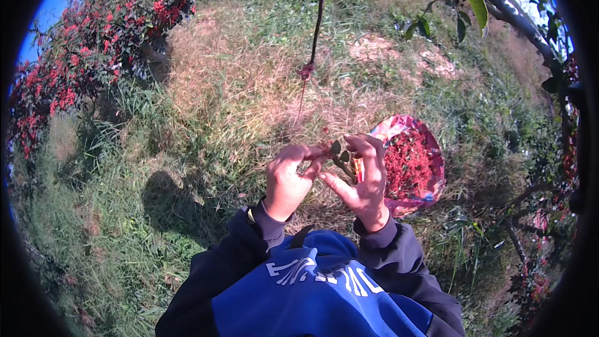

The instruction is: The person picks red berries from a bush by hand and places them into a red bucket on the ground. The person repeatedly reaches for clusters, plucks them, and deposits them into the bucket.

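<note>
My left hand (289, 181) pinches a small sprig (335, 149) between thumb and forefinger. The sprig carries a few dark green leaves and some red bits near the fingertips. Beside it my right hand (364, 181) has its thumb and fingers spread, with the leaves in the gap between them; I see nothing gripped there. Just past the right hand, a round container lined with pink patterned plastic (435, 187) stands on the grass. It holds a heap of small red berries (408, 164), and the right hand covers part of its near left rim.
Bushes thick with red berry clusters (93, 51) rise at the upper left. A thick grey branch (505, 2) crosses the upper right. A thin dark rod or cord (319, 18) with a reddish knot (306, 71) hangs ahead. Dry and green grass (220, 107) covers the ground.
</note>
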The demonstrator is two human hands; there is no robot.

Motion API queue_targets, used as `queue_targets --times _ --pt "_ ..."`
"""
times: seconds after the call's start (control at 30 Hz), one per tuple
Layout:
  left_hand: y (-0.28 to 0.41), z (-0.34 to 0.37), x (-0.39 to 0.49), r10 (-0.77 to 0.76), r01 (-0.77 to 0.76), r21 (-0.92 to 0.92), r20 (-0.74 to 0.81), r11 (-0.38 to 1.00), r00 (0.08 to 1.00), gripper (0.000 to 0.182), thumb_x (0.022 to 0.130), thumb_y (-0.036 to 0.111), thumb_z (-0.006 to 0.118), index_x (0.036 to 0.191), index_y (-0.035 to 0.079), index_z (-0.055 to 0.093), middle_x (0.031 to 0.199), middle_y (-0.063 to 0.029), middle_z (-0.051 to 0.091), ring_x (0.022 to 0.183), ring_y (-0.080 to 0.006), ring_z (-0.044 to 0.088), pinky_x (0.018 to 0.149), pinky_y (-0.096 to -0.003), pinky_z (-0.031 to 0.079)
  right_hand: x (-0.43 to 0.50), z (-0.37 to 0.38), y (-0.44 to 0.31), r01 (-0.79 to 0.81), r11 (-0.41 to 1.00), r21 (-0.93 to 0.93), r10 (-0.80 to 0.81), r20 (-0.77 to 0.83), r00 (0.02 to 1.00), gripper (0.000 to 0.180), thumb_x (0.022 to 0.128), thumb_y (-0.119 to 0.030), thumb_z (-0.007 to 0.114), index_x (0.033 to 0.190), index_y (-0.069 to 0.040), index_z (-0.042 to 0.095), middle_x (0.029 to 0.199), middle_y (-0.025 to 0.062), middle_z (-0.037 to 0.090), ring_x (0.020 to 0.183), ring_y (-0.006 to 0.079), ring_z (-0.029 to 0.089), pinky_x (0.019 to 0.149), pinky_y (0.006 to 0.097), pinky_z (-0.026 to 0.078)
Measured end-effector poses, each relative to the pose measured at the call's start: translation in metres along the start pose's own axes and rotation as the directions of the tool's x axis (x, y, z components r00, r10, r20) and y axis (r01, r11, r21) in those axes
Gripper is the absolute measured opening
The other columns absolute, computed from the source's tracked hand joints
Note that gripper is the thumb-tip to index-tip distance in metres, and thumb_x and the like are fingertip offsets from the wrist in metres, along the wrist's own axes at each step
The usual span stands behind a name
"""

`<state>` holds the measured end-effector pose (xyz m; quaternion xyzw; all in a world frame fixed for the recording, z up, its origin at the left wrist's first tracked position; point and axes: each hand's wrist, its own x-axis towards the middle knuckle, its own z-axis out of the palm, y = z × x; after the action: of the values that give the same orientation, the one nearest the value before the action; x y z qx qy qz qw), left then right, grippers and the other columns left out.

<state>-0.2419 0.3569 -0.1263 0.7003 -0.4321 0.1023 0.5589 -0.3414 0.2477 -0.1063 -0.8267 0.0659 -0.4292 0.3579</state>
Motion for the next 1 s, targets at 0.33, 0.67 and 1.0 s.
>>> queue_targets --times 0.33,0.67,1.0 --pt "0.002 0.000 -0.005 -0.368 0.429 -0.617 0.233 0.660 0.900 0.011 0.078 0.000 0.061 0.087 -0.002 0.055 0.083 -0.0072 0.061 0.076 -0.0105 0.059 0.066 -0.0222 0.049 -0.003 0.000 0.005 -0.291 0.927 0.237 0.280 0.082 0.957 0.014 0.074 0.002 0.064 0.086 0.003 0.058 0.080 0.0051 0.058 0.072 0.0107 0.056 0.064 0.0213 0.045" --pt "0.008 0.006 -0.003 -0.482 0.537 -0.704 0.308 0.465 0.820 0.014 0.076 0.000 0.064 0.085 0.000 0.053 0.078 -0.0068 0.061 0.069 -0.0127 0.061 0.065 -0.0231 0.050 -0.015 -0.009 0.017 -0.392 0.711 0.583 0.320 0.229 0.919 0.025 0.077 0.001 0.060 0.102 0.000 0.058 0.093 0.0066 0.057 0.080 0.0123 0.056 0.069 0.0228 0.046" --pt "0.016 0.020 -0.007 -0.476 0.554 -0.716 0.344 0.424 0.809 0.011 0.077 -0.001 0.061 0.085 0.000 0.053 0.081 -0.0084 0.061 0.070 -0.0143 0.061 0.064 -0.0267 0.053 -0.023 -0.021 0.021 -0.525 0.446 0.725 0.435 0.337 0.835 0.029 0.081 -0.002 0.051 0.110 0.003 0.053 0.088 0.0061 0.057 0.076 0.0090 0.054 0.065 0.0196 0.044"
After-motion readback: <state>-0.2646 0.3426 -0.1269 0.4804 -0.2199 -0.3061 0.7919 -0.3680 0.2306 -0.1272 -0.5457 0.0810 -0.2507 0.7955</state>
